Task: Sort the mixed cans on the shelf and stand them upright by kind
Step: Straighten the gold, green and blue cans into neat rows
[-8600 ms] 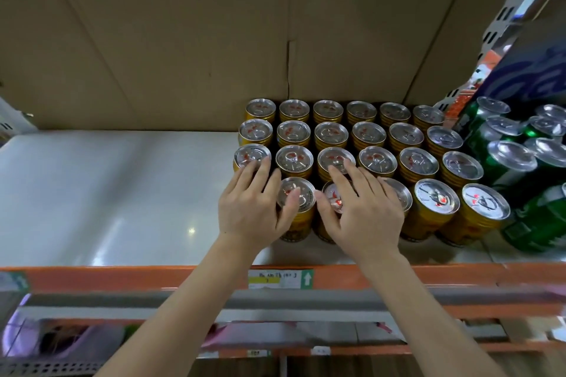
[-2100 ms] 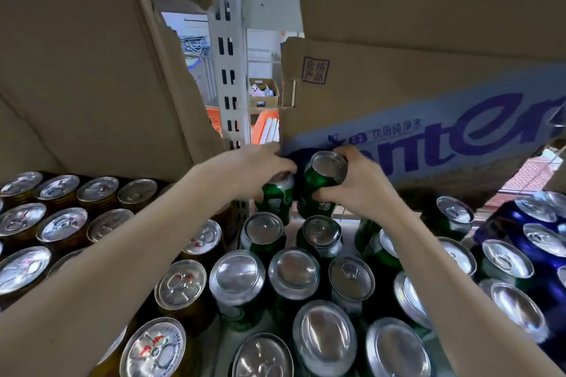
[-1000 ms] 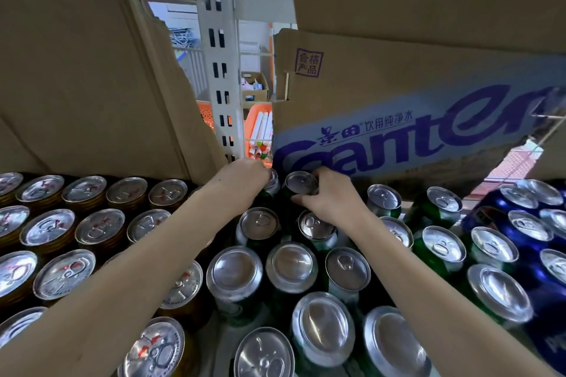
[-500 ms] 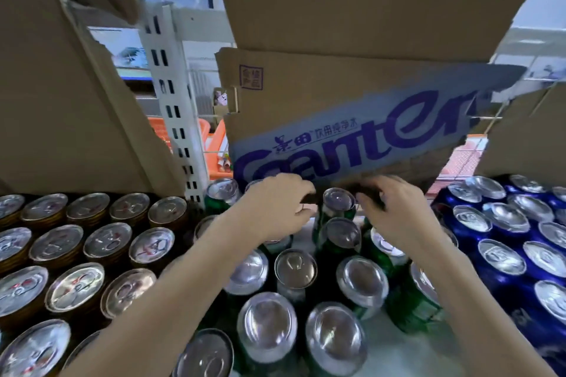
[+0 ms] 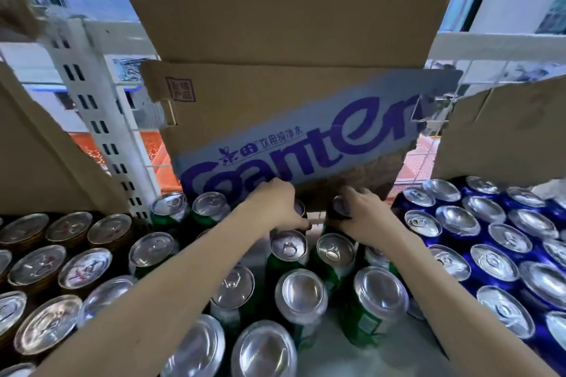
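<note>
Reaching to the back of the shelf [image 5: 376,355], both of my hands sit under the lower edge of a cardboard box [image 5: 275,119] printed with large purple lettering.

Left hand [image 5: 275,208]: fingers curled down over the top of a can [image 5: 299,209] at the back row; only a sliver of its rim shows past the knuckles, so I cannot tell its colour.

Right hand [image 5: 361,214]: fingers wrapped round the upper part of a dark can [image 5: 338,206], its silver lid just visible beside the thumb. The two held cans stand close together, a narrow gap between them.

Green cans [image 5: 332,257]: centre block, upright, filling the space between and in front of my forearms; two more stand at the back left, near the white slotted upright [image 5: 101,131].

Gold cans [image 5: 84,266]: left block, upright in tidy rows, red marks on the lids.

Blue cans [image 5: 493,263]: right block, upright, packed side by side to the frame edge.

Plain cardboard [image 5: 39,162]: leaning behind the gold cans; another sheet stands behind the blue ones. A second box [image 5: 291,3] rests above the printed one.
</note>
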